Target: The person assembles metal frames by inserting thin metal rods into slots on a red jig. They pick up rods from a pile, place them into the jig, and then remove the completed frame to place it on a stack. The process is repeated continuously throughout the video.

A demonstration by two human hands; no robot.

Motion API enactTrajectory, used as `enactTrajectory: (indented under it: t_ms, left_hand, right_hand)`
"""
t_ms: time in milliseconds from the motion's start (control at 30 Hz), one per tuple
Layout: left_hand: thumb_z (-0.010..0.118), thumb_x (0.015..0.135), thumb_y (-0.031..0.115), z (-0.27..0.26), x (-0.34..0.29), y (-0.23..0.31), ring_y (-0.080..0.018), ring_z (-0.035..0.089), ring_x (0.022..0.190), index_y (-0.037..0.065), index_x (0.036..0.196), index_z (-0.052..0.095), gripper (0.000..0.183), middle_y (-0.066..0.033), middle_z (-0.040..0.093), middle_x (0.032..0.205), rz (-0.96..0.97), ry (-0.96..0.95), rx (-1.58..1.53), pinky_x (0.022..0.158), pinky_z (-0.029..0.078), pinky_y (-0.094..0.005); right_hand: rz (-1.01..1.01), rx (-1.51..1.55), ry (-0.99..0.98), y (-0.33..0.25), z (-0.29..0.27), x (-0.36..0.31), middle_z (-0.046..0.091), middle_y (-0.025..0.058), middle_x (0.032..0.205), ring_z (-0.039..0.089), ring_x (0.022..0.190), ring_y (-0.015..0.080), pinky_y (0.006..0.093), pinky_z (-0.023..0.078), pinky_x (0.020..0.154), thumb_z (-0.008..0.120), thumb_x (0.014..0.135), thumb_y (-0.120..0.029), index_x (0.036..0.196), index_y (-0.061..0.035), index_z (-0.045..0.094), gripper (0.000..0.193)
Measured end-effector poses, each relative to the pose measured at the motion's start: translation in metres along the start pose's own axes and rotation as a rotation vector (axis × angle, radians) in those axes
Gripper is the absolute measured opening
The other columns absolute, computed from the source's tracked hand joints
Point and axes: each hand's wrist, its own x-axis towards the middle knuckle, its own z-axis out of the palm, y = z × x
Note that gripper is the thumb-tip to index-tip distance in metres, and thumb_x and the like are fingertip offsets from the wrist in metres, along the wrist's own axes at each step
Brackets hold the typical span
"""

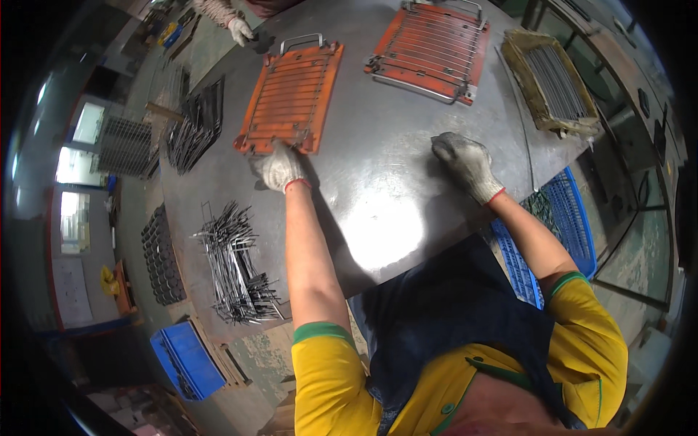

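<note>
My left hand (280, 168), in a whitish knit glove with a red cuff, is closed at the near edge of an orange wire jig (291, 98). Thin parallel rods lie across this board, and a bent wire loop stands up at its far end. On the metal tabletop to the right, my right hand (465, 163) rests in a matching glove with dark fingertips. Its fingers curl inward, hiding whatever they might hold. Beyond it lies a second orange jig (429, 51), also laid with rods and framed by a bent wire.
Bent wire pieces (236, 265) are heaped at the table's left, with dark wire frames (196, 123) behind. A tray of straight rods (552, 80) stands far right. Blue crates (571, 211) sit beside the table. Across it, another person's gloved hand (240, 30) shows.
</note>
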Motion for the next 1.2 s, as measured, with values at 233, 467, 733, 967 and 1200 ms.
enactTrajectory:
  t_ms: [233, 467, 733, 967, 1200]
  left_hand:
    - [0.060, 0.088, 0.051, -0.013, -0.022, 0.003, -0.0287, 0.067, 0.088, 0.000, 0.095, 0.069, 0.052, -0.0171, 0.068, 0.099, 0.327, -0.086, 0.509, 0.066, 0.055, -0.0384]
    - [0.055, 0.093, 0.035, -0.112, -0.112, 0.025, -0.0308, 0.066, 0.083, 0.007, 0.106, 0.068, 0.034, -0.0141, 0.070, 0.096, 0.271, -0.340, 0.812, 0.070, 0.055, -0.0394]
    - [0.058, 0.081, 0.018, -0.144, -0.176, -0.036, -0.0326, 0.068, 0.085, 0.005, 0.133, 0.047, 0.055, -0.0216, 0.068, 0.099, -0.087, -0.195, -0.033, 0.076, 0.053, -0.0417]
    - [0.055, 0.090, 0.024, -0.171, -0.204, -0.016, -0.0354, 0.067, 0.085, 0.004, 0.143, 0.037, 0.059, -0.0215, 0.061, 0.117, -0.109, -0.186, -0.119, 0.074, 0.053, -0.0443]
    - [0.059, 0.093, 0.026, -0.181, -0.194, -0.009, -0.0299, 0.054, 0.119, 0.002, 0.137, 0.045, 0.053, -0.0192, 0.049, 0.137, 0.387, -0.057, 0.160, 0.099, 0.043, -0.0410]
  right_hand:
    - [0.119, 0.152, 0.044, -0.003, -0.008, -0.001, 0.066, 0.0102, 0.105, 0.066, 0.090, 0.0273, 0.0392, 0.052, 0.077, 0.050, 0.096, -0.040, 0.104, -0.0109, 0.062, 0.033]
    - [0.322, 0.178, -0.072, 0.003, -0.058, 0.003, 0.066, 0.0133, 0.102, 0.066, 0.093, 0.0301, 0.0433, 0.053, 0.077, 0.048, 0.094, -0.040, 0.111, -0.0095, 0.061, 0.037]
    - [0.375, -0.674, -0.169, 0.126, -0.081, -0.033, 0.067, 0.0204, 0.084, 0.069, 0.066, 0.0319, 0.0440, 0.054, 0.052, 0.059, 0.085, -0.016, 0.100, 0.0012, 0.060, 0.023]
    - [0.872, 1.051, -0.276, 0.128, -0.107, -0.037, 0.070, 0.0071, 0.087, 0.063, 0.066, 0.0095, 0.0264, 0.053, 0.059, 0.062, 0.092, -0.025, 0.116, -0.0007, 0.062, 0.034]
    - [1.101, 1.947, -0.110, 0.032, -0.101, -0.045, 0.069, 0.0083, 0.092, 0.064, 0.066, 0.0089, 0.0215, 0.055, 0.060, 0.051, 0.099, -0.029, 0.131, 0.0049, 0.051, 0.046]
